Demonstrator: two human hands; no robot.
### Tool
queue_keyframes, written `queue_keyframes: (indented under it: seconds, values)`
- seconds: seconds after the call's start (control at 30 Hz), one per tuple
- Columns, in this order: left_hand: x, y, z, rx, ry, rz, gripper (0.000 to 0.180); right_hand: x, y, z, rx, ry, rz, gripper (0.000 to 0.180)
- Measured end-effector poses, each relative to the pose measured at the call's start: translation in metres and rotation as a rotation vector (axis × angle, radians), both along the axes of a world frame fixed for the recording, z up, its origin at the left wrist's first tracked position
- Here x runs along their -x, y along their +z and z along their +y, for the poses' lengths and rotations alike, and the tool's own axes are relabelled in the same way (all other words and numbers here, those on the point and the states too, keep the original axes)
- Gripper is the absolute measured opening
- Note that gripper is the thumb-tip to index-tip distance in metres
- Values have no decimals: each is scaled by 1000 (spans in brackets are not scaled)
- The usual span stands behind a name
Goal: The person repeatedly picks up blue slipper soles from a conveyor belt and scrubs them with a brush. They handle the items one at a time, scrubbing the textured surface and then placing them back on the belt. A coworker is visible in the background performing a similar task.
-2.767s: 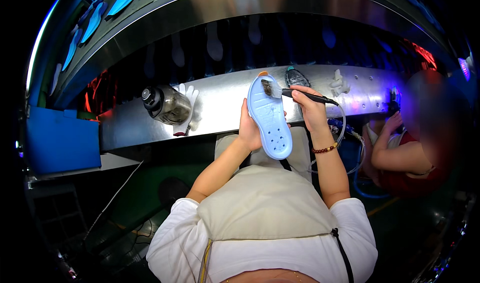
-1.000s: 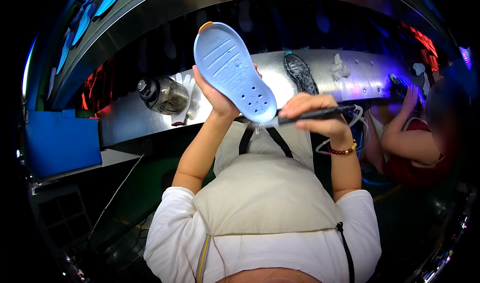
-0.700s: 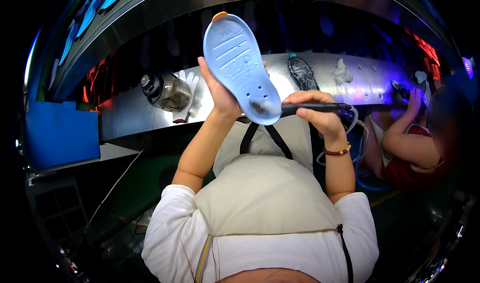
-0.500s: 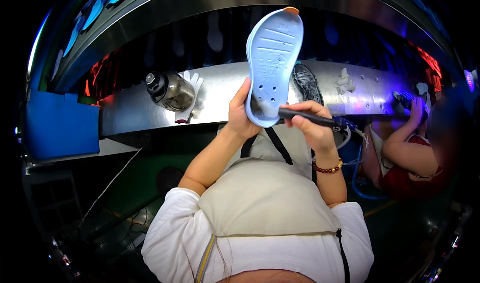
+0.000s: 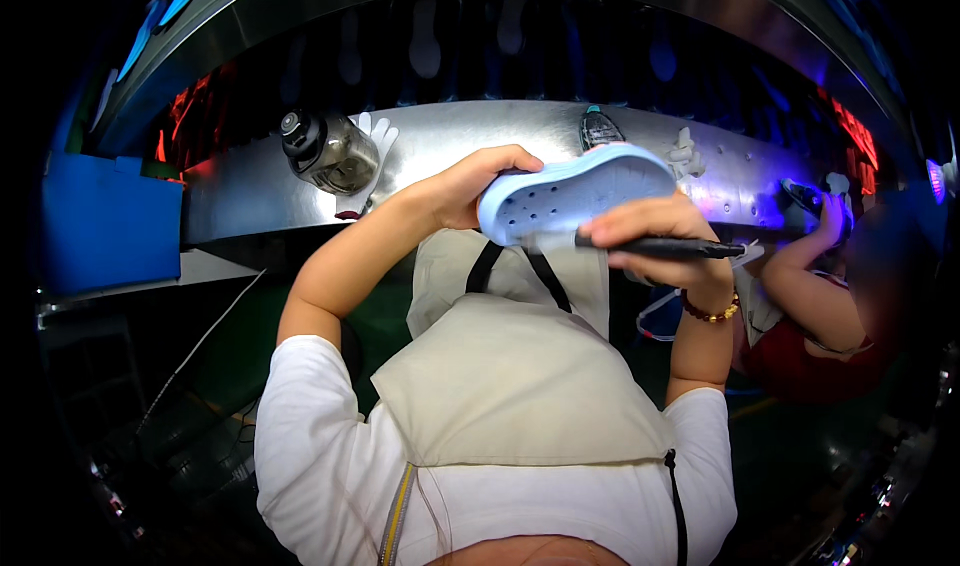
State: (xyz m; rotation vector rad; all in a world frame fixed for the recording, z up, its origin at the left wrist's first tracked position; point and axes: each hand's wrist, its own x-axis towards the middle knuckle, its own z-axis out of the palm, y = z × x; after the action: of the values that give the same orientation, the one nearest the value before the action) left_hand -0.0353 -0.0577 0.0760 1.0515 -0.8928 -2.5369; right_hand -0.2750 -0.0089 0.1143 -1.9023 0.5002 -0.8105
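At twelve o'clock, over the steel bench [image 5: 480,141], my left hand [image 5: 478,188] gripped the heel end of the pale blue clog [image 5: 572,196], held sideways. My right hand [image 5: 650,241] clamped a black pen-like tool [image 5: 670,250] against its lower edge. I judged the edge work underway, unfinished. A water bottle [image 5: 325,153] lay at ten o'clock.

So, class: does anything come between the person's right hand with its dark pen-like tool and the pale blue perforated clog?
Nothing visible: the right hand presses the dark pen-like tool against the pale blue perforated clog, gripped by the left hand.
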Motion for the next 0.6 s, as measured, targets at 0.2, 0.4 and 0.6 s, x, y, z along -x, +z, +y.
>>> queue_keyframes:
  seconds: [0.2,0.4,0.6]
  values:
    - [-9,14,5,198,-98,-120,55,9,5,1,40,131,196,21]
    - [-21,24,4,214,2,-136,53,9,-21,4,3,-44,18,23]
    - [-36,18,0,225,83,-64,57,9,-23,14,-258,-322,-104,22]
